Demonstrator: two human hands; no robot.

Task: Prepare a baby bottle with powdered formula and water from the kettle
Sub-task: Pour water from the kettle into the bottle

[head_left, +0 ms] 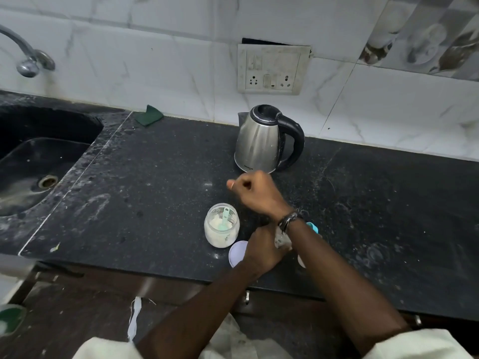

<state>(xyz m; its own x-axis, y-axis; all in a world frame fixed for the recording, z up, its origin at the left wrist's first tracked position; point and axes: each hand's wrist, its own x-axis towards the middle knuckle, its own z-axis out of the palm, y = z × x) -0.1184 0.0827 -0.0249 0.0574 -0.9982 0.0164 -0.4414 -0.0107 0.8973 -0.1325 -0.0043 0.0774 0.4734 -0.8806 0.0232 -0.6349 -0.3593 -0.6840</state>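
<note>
L hand (pixel 261 251) round bottle (pixel 282 239), R hand (pixel 255 193) fisted.

Tabletop layout: kettle at the back, jar and lid near the front edge.

The kettle (pixel 261 141) stands on the tabletop (pixel 160 161) close to its back edge, below the wall socket (pixel 272 68). The jar (pixel 222 225), with a scoop (pixel 225 218) in it, stands nearer the front edge, the lid (pixel 237 252) just beside it to the right. The sink (pixel 39 156) lies at the left end, the tap (pixel 26 58) behind it.
</note>
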